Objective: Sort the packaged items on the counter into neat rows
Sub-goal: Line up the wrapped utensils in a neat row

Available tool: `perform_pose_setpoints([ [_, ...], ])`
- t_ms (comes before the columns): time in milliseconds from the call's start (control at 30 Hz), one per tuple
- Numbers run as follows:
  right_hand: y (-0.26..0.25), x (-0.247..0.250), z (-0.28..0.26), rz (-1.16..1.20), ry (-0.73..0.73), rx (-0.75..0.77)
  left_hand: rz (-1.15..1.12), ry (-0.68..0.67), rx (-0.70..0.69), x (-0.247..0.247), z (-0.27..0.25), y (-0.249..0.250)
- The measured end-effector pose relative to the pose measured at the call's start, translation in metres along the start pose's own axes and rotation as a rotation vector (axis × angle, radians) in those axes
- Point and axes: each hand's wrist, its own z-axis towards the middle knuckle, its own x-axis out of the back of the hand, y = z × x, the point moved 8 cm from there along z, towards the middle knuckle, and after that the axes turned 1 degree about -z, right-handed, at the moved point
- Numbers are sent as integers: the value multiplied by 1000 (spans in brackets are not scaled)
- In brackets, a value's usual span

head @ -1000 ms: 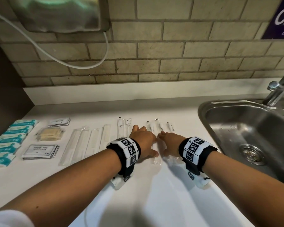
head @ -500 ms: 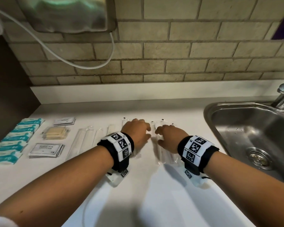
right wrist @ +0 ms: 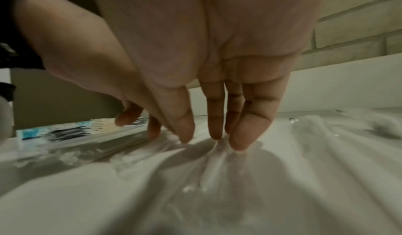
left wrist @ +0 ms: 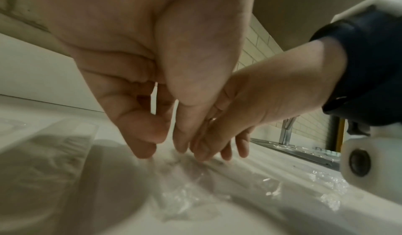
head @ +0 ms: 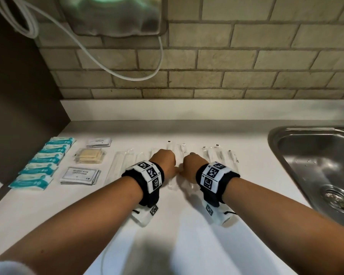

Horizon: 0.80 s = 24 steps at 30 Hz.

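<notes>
Long clear plastic packets (head: 216, 153) lie side by side across the middle of the white counter (head: 187, 245). My left hand (head: 164, 162) and right hand (head: 194, 165) are close together over them, knuckles up and thumbs nearly meeting. In the left wrist view the left hand (left wrist: 161, 151) points its fingers down, tips touching a crinkled clear packet (left wrist: 195, 187). In the right wrist view the right hand (right wrist: 213, 140) presses straight fingers onto a clear packet (right wrist: 228, 178). The packets directly under both hands are hidden in the head view.
At the left lie a column of teal packets (head: 42, 165), shampoo sachets (head: 79, 175), a beige packet (head: 89, 157) and small white sachets (head: 98, 142). A steel sink (head: 274, 139) is at the right. A brick wall, a dispenser (head: 111, 14) and a cable (head: 127, 74) are behind.
Both hands have drawn closer until their thumbs almost touch. Their fingers have gone from lying spread on the packets to pointing down with the knuckles raised.
</notes>
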Motion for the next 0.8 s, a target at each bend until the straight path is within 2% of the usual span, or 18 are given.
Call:
perform_pose_setpoints([
  [233, 17, 7, -5, -38, 44, -111, -21, -39, -16, -4, -3, -6],
  [400, 28, 14, -11, 252, 86, -211, -75, -51, -54, -12, -11, -3],
  [500, 32, 16, -17, 320, 107, -225, -59, -76, -85, -16, -14, 1],
  [633, 35, 9, -24, 206, 80, -209, -49, -67, -112, -14, -16, 6],
  [800, 32, 17, -31, -17, 154, -109, -29, -39, -154, -4, -18, 9],
])
